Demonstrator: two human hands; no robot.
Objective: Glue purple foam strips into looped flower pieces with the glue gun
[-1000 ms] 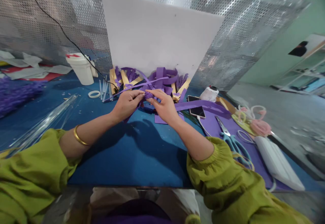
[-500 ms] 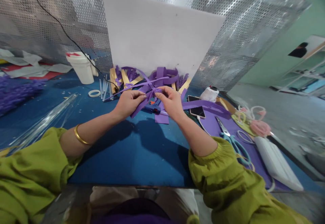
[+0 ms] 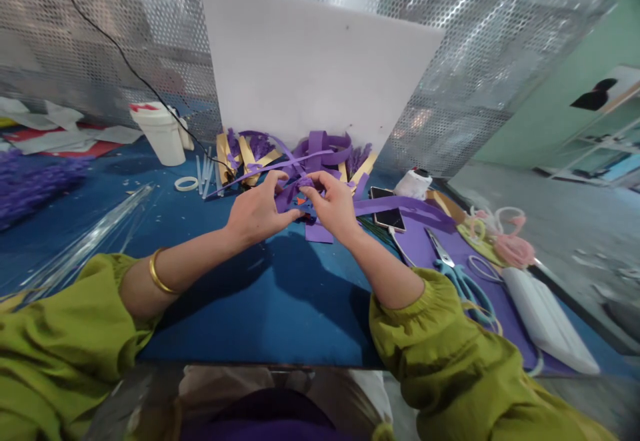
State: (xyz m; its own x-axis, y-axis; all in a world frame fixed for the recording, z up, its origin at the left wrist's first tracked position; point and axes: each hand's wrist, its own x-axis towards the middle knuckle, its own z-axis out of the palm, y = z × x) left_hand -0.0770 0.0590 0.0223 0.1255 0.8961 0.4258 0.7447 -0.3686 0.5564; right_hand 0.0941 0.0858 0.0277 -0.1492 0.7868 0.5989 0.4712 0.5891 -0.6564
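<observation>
My left hand point(image 3: 257, 211) and my right hand point(image 3: 334, 205) meet over the blue table point(image 3: 260, 294), both pinching a small rolled purple foam piece point(image 3: 304, 182) with a purple strip point(image 3: 286, 195) trailing from it. A blue glue gun point(image 3: 303, 209) lies on the table just under my fingers, partly hidden. A small purple foam sheet point(image 3: 319, 233) rests below my right hand. Behind my hands lies a pile of purple strips and tan-backed fringe pieces point(image 3: 305, 154).
A white tub point(image 3: 161, 133) and tape ring point(image 3: 185, 183) stand at the back left, clear plastic sleeves point(image 3: 85, 244) at left. A phone point(image 3: 385, 210), scissors point(image 3: 457, 275), white pouch point(image 3: 547, 321) and pink foam flower point(image 3: 513, 250) lie at right. A white board point(image 3: 320, 61) leans on perforated metal.
My hands have drawn slightly nearer to me and closer together. The purple strip has shifted between my fingers, and the glue gun beneath came into view.
</observation>
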